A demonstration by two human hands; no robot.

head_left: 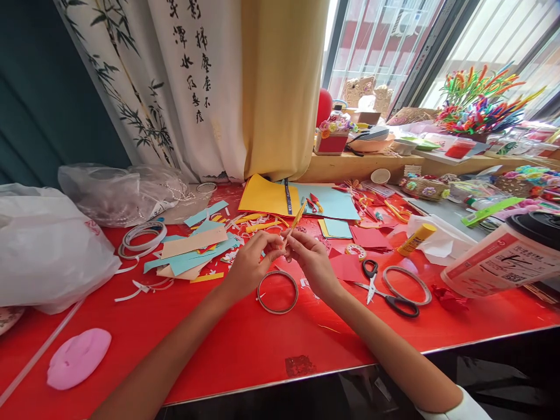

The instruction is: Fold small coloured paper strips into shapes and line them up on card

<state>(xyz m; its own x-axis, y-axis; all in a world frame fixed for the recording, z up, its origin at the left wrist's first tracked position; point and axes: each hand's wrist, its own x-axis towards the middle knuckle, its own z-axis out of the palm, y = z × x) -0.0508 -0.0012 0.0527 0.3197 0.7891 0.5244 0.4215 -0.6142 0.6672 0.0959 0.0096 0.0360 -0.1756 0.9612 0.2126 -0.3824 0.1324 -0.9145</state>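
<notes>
My left hand (261,255) and my right hand (308,252) meet above the middle of the red table, their fingertips pinched around a thin yellow-orange strip (298,217). The strip points up and slightly right from between the fingers; its lower end is hidden by them. Just below the hands lies a roll ring of tape (277,311). Behind them are a yellow sheet (266,198) and a light blue sheet (339,200), with a dark ruler-like strip (288,197) across the yellow one.
Paper scraps (196,251) and tape rolls (136,238) lie left. Black-handled scissors (402,306), another tape ring (409,286), a glue stick (417,238) and a large cup (503,256) are right. A plastic bag (48,245) and pink lump (79,357) sit far left.
</notes>
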